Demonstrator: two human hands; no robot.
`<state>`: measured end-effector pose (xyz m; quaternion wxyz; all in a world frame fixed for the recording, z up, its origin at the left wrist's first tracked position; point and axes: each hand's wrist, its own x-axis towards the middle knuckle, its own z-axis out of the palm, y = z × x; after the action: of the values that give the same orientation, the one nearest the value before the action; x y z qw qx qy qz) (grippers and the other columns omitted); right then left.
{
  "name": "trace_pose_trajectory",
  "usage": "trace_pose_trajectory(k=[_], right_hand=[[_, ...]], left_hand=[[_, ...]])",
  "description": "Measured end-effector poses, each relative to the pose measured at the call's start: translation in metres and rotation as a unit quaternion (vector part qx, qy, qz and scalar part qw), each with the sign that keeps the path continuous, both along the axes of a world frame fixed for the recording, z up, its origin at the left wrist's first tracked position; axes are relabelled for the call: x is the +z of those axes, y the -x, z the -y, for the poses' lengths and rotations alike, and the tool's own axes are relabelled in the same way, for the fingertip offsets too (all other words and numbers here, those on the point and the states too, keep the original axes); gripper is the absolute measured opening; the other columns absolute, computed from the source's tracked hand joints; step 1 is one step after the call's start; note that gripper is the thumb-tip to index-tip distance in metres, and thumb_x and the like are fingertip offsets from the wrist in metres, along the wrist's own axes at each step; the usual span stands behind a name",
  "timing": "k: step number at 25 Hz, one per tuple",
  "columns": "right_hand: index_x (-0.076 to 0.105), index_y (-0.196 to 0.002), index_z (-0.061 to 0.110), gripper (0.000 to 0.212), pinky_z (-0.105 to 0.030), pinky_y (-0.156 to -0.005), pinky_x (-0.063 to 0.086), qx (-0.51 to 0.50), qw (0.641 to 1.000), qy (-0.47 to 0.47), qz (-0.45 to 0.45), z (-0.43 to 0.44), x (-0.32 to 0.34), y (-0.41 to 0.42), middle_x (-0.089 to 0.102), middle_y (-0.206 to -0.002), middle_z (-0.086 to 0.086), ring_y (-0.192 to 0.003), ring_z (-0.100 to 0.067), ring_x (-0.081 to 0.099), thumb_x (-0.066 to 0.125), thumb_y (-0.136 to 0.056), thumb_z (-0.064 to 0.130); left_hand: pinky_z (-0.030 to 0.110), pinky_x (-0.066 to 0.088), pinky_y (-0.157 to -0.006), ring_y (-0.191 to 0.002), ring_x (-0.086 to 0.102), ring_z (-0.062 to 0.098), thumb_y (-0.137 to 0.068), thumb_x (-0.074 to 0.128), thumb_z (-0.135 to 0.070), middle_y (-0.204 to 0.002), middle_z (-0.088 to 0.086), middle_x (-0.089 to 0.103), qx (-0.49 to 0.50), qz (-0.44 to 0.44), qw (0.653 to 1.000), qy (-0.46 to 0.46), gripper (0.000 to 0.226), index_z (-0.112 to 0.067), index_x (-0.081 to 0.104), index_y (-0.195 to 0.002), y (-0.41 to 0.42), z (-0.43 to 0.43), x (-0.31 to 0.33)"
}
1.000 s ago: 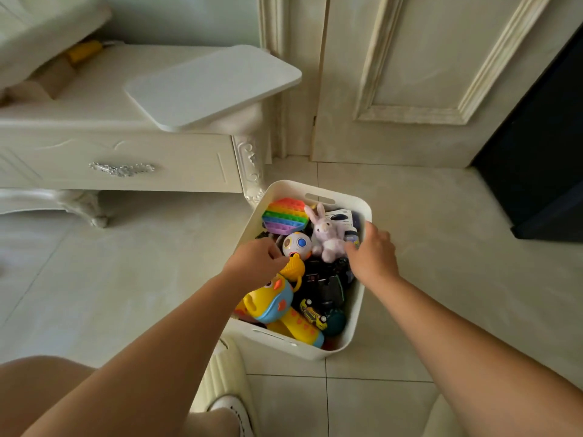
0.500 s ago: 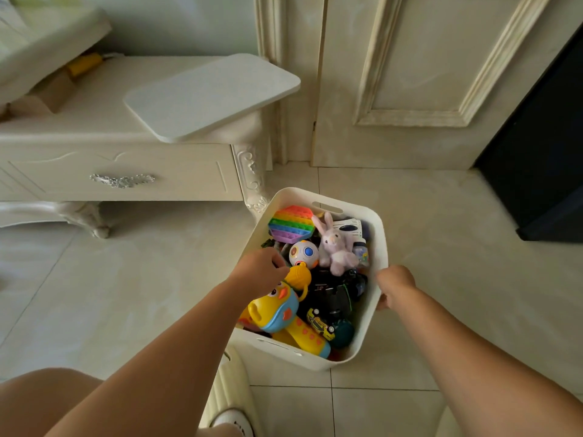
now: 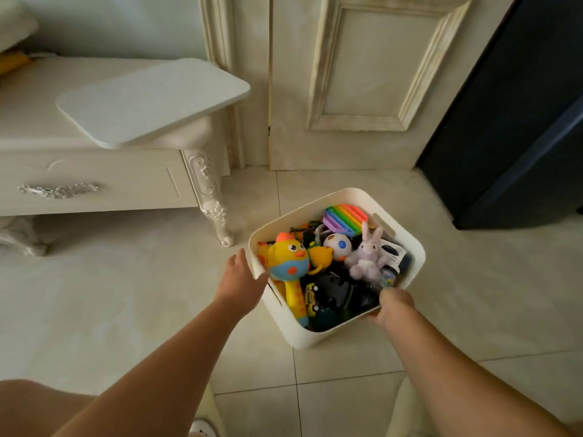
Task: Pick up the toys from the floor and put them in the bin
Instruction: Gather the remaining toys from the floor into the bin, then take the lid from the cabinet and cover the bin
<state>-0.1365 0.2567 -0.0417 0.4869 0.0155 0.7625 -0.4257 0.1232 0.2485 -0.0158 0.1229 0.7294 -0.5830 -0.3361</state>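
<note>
The bin (image 3: pixel 353 193) stands on the floor (image 3: pixel 126 294), with the table (image 3: pixel 94 175) at its ten o'clock, the door (image 3: pixel 362 74) behind at twelve and a cabinet (image 3: pixel 520 121) at two; a board (image 3: pixel 151 99) lies on the table, overhanging its corner. In the bin, the rabbit (image 3: pixel 367 257) sits at two o'clock, the ball (image 3: pixel 337 246) mid-bin and the rattle (image 3: pixel 288 261) at nine. The left hand (image 3: pixel 239 279) is beside the bin's nine o'clock wall, and the right hand (image 3: pixel 394 305) holds its rim at five.

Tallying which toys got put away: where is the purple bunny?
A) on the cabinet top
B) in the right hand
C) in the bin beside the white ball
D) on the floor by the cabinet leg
C: the purple bunny lies inside the bin, next to the white ball.
</note>
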Motion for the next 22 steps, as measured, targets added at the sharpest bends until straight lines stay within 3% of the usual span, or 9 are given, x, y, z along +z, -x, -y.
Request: trace_pose_trajectory(k=[3,5,8,11,14,17,19,21,22], right_hand=[[0.043,-0.134,0.004,0.033,-0.06,-0.067,0.054,0.014,0.998,-0.007,0.06,-0.007,0.012,-0.015,0.053,-0.124,-0.022,-0.119,-0.047,0.052,0.038,-0.101,0.004],[0.042,-0.134,0.001,0.034,-0.055,-0.068,0.054,0.042,0.996,-0.002,0.076,-0.008,0.015,-0.021,0.051,-0.115,-0.023,-0.119,-0.048,0.052,0.033,-0.101,-0.001],[0.046,-0.126,0.003,0.028,-0.052,-0.058,0.056,0.064,0.994,-0.01,0.086,-0.011,0.012,-0.015,0.054,-0.104,-0.024,-0.087,-0.043,0.062,0.045,-0.098,0.009],[0.04,-0.136,0.007,0.05,-0.046,-0.054,0.057,0.002,0.999,-0.007,-0.035,-0.008,0.002,0.01,0.051,-0.112,-0.017,-0.067,-0.038,0.063,0.058,-0.092,0.023],[0.027,-0.149,0.02,0.064,-0.045,-0.068,0.059,-0.041,0.993,0.064,-0.085,-0.002,0.003,0.039,0.047,-0.121,-0.011,-0.091,-0.044,0.065,0.049,-0.091,0.002],[0.05,-0.13,0.006,0.047,-0.039,-0.058,0.061,0.014,0.993,0.061,-0.097,0.004,-0.001,0.044,0.053,-0.128,-0.017,-0.099,-0.043,0.061,0.039,-0.088,-0.01],[0.051,-0.127,0.005,0.043,-0.047,-0.075,0.058,0.011,0.993,0.047,-0.105,0.008,-0.009,0.039,0.055,-0.121,-0.015,-0.102,-0.042,0.059,0.038,-0.088,-0.008],[0.047,-0.132,0.005,0.043,-0.053,-0.092,0.05,0.048,0.978,0.002,-0.204,0.01,-0.013,0.033,0.055,-0.128,-0.018,-0.112,-0.043,0.057,0.044,-0.089,0.001],[0.044,-0.136,0.005,0.047,-0.053,-0.098,0.046,0.09,0.946,-0.025,-0.31,0.012,-0.01,0.028,0.051,-0.133,-0.022,-0.119,-0.044,0.052,0.048,-0.089,0.005]], left_hand=[[0.035,0.043,-0.098,-0.126,0.049,0.032,-0.093,0.058,-0.034,-0.141,0.016,0.047,-0.007,-0.08,0.99,-0.113,0.073,-0.011,0.02,-0.151,0.021,-0.008,-0.005],[0.042,0.056,-0.086,-0.109,0.06,0.037,-0.09,0.059,-0.026,-0.127,0.018,0.055,0.009,-0.132,0.98,-0.149,0.077,-0.021,0.013,-0.152,0.03,-0.008,-0.011],[0.047,0.061,-0.07,-0.092,0.066,0.037,-0.087,0.053,-0.019,-0.117,0.016,0.06,0.029,-0.149,0.978,-0.144,0.069,-0.031,0.023,-0.147,0.031,0.002,-0.017],[0.048,0.061,-0.07,-0.089,0.068,0.036,-0.085,0.052,-0.014,-0.112,0.014,0.063,0.047,-0.165,0.978,-0.121,0.062,-0.034,0.036,-0.141,0.021,0.015,-0.018],[0.044,0.062,-0.07,-0.085,0.07,0.034,-0.087,0.045,-0.008,-0.109,0.012,0.065,0.077,-0.173,0.977,-0.099,0.063,-0.039,0.038,-0.142,0.006,0.029,-0.019],[0.047,0.062,-0.07,-0.08,0.071,0.031,-0.087,0.038,-0.009,-0.107,0.008,0.066,0.097,-0.155,0.98,-0.079,0.066,-0.045,0.036,-0.143,0.002,0.038,-0.023],[0.042,0.062,-0.067,-0.079,0.069,0.029,-0.09,0.038,-0.01,-0.108,0.007,0.066,0.108,-0.167,0.976,-0.093,0.064,-0.043,0.036,-0.144,0.002,0.043,-0.021],[0.034,0.059,-0.065,-0.082,0.064,0.025,-0.093,0.044,-0.01,-0.109,0.009,0.063,0.106,-0.191,0.968,-0.122,0.059,-0.036,0.037,-0.145,-0.002,0.051,-0.009],[0.032,0.056,-0.068,-0.085,0.061,0.024,-0.094,0.048,-0.011,-0.109,0.01,0.06,0.104,-0.192,0.967,-0.132,0.056,-0.03,0.038,-0.146,-0.006,0.057,0.0]])
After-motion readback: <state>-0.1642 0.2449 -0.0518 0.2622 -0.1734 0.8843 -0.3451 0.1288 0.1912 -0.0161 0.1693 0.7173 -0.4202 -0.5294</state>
